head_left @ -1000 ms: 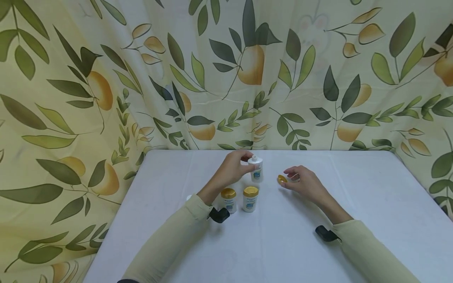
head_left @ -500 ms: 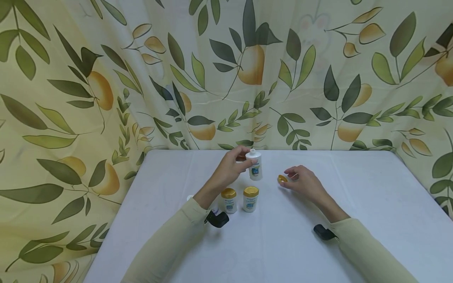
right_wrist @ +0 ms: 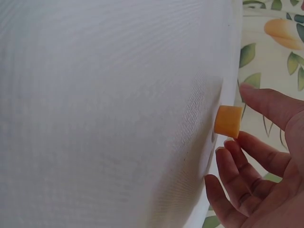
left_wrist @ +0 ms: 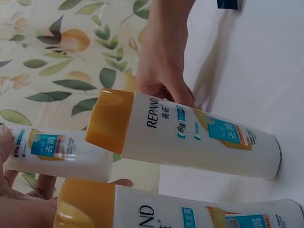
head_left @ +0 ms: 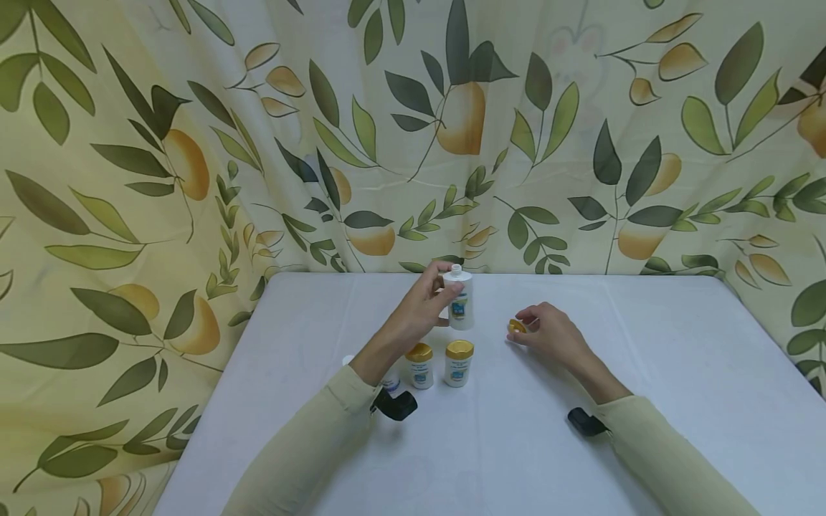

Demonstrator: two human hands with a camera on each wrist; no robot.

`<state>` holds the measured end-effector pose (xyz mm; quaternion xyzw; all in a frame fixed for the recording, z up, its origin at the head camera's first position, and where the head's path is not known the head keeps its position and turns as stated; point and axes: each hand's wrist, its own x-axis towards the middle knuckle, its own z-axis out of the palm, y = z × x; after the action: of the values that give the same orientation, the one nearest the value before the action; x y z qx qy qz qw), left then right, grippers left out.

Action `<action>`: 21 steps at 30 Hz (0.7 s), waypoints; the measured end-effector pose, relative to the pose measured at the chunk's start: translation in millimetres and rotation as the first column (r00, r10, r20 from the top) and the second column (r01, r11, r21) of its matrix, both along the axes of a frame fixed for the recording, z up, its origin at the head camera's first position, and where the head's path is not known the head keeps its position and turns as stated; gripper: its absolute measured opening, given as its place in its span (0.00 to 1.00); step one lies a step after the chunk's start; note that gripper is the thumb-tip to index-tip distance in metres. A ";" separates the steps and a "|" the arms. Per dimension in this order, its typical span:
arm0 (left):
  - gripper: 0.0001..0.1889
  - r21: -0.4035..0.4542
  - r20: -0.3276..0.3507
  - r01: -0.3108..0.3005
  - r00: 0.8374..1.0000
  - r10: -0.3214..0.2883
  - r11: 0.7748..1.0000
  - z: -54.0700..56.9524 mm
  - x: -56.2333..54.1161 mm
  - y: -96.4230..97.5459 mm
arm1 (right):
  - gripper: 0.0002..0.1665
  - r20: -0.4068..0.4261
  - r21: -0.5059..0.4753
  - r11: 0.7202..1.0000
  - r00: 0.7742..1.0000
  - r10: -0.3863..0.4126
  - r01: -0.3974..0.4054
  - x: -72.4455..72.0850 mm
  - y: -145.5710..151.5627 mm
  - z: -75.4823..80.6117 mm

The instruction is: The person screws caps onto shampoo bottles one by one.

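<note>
My left hand grips a white shampoo bottle with its cap off, bare nozzle upward, raised above the table. In the left wrist view this shampoo bottle appears behind two capped ones. My right hand is around a small orange-gold cap on the table to the right. Seen from the right wrist, the thumb stands apart from the cap and the index fingertip is at its lower edge; whether it touches is unclear.
Two white shampoo bottles with gold caps, one on the left and one on the right, stand nearer on the white table. A white object is partly hidden by the left wrist. Behind the table hangs a leaf-patterned curtain.
My left hand has raised the uncapped shampoo bottle slightly and moved it a little leftward. The right hand and cap have stayed nearly in place, while the right forearm has shifted slightly left.
</note>
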<state>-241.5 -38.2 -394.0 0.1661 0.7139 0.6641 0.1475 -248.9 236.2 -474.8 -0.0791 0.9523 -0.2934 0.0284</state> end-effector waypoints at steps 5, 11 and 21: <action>0.20 0.039 0.018 0.028 0.999 -0.029 0.999 -1.0 1.2 -1.6 | 0.26 0.010 0.012 1.000 1.000 -0.008 0.008 -0.6 -0.7 0.1; 0.18 0.066 0.019 0.036 0.999 -0.037 0.997 -1.9 3.2 -2.7 | 0.23 0.011 0.027 0.999 1.000 -0.017 0.017 -0.9 -1.1 0.1; 0.18 0.071 0.005 -0.047 0.999 0.046 0.996 -2.0 8.4 -3.9 | 0.22 0.007 0.046 0.998 0.999 -0.033 0.032 -0.6 -1.5 -0.4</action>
<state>-233.2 -42.0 -396.0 0.1537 0.6932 0.6926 0.1270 -249.5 234.7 -475.2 -0.0619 0.9599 -0.2720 0.0290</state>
